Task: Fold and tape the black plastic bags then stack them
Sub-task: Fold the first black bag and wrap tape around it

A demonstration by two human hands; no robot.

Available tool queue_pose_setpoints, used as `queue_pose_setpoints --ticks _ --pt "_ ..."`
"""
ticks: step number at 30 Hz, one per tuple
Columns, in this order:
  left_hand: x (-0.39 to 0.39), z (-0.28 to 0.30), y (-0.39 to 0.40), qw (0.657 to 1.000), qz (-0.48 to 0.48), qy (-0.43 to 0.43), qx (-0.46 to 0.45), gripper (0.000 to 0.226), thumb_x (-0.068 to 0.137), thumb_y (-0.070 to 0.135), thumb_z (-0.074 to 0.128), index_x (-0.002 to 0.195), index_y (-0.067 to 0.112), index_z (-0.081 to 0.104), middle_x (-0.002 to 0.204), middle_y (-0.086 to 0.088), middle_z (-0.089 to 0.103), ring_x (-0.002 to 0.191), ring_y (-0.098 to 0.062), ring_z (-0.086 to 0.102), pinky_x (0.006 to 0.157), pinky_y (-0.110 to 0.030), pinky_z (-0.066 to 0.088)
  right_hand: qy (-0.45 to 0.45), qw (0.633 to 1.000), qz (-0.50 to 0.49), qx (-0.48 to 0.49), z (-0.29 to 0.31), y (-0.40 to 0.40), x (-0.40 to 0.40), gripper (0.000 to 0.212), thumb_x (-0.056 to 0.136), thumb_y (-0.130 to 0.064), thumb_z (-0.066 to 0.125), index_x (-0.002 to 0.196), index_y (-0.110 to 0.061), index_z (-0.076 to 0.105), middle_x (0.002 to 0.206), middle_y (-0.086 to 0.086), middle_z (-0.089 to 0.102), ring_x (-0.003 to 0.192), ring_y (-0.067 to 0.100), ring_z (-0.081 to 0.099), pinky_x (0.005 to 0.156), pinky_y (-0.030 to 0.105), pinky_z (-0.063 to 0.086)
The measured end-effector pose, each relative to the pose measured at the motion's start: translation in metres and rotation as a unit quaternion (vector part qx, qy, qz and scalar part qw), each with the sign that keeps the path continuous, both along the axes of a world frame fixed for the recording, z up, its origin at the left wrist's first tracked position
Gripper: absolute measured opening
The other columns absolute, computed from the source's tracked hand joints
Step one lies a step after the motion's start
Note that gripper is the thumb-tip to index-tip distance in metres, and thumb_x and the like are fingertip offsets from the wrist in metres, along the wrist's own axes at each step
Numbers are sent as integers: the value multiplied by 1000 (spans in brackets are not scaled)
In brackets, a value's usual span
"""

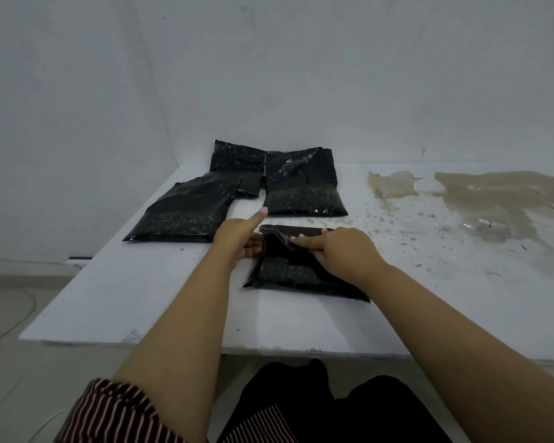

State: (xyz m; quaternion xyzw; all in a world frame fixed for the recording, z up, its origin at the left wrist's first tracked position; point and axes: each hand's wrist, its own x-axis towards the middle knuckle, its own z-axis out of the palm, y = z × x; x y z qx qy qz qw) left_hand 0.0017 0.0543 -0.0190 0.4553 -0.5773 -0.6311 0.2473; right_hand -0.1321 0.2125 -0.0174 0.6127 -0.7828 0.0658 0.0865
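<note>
I have one bag (304,266) in front of me at the near middle of the desk (141,298). Its top flap is folded down toward me, and a strip of clear tape (277,235) lies over the fold, one end lifted and curling.

My right hand (339,251) rests on the folded flap, forefinger pressed on the tape, the other fingers curled in; this grip is closed down on the bag, pinning rather than lifting. My left hand (240,236) holds the bag's left edge just by the fold, thumb and lower fingers clamped on it, forefinger stretched out free toward the far bags.

Status, as I judge it: this bag is folded, and its taping is in hand but not finished, since the tape is not yet smoothed flat.

Three more bags lie beyond: a left bag (183,215), a back bag (237,158) against the wall and partly under its neighbours, and a right bag (304,187). They overlap loosely and are spread out, not stacked. The right bag's upper part looks turned over; whether any of the three is taped I cannot tell.

Outstanding: press this tape down, deal with whichever far bags are still unsealed, then stack all four. No stack exists yet.

The desk's right side carries a brown stain (493,199); the bags lie clear of it.
</note>
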Motion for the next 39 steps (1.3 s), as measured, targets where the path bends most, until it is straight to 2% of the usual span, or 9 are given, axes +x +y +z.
queue_pose_setpoints --ticks 5,9,12,15,17,21,28,33,39 --pt "3 1 -2 996 -78 48 -5 28 88 4 69 114 4 59 96 -11 67 77 -15 66 62 -22 58 9 1000 0 4 1 5 2 42 103 -35 27 137 -59 33 134 7 58 112 23 60 84 31 46" --pt "8 -4 -4 990 -131 39 -35 17 92 -2 59 102 7 69 96 -10 69 80 -13 65 68 -19 57 -13 1000 5 11 3 8 1 42 102 -33 29 137 -56 36 138 3 55 124 20 53 90 29 43" --pt "9 -6 -4 990 -132 35 -47 19 93 0 59 102 10 72 98 -10 72 85 -14 67 78 -22 57 -45 997 15 64 4 8 5 44 98 -48 35 142 -49 34 152 -13 35 142 19 31 107 33 34" --pt "7 -9 -2 991 -115 58 -44 19 93 1 59 104 10 72 104 -11 71 92 -19 68 86 -28 57 -91 985 20 146 10 11 12 80 81 -76 41 150 -41 19 161 -7 8 148 25 7 118 44 12" --pt "3 -9 -1 991 -105 70 -39 20 94 2 58 106 10 71 105 -12 71 94 -20 67 86 -28 56 -89 982 19 167 10 12 13 98 73 -81 48 152 -37 9 162 -1 0 148 29 -1 118 47 4" --pt "-2 -5 -3 993 -86 80 -18 23 94 2 57 112 7 69 98 -11 71 86 -17 67 86 -29 54 -53 987 24 150 -2 3 8 107 70 -84 47 153 -34 2 162 4 -3 148 32 -3 119 46 -1" --pt "11 -2 -9 993 -112 36 -5 31 88 0 65 114 15 71 100 -2 70 63 -4 56 55 -12 48 -65 990 45 117 -8 -3 -1 97 76 -80 45 153 -36 5 162 0 -2 148 29 -6 119 43 -4" --pt "19 4 -12 988 -154 4 -29 32 89 0 65 116 15 70 113 0 67 83 -8 64 55 -13 48 -104 990 53 78 -14 2 0 89 77 -76 50 150 -42 14 161 -5 5 149 22 -7 120 39 -4" --pt "25 -2 -16 985 -171 -1 -28 31 86 3 70 108 24 75 117 -5 69 104 -22 66 98 -37 52 -117 989 60 62 -16 5 0 82 77 -74 51 148 -48 17 161 -8 8 149 20 -7 119 37 -4"
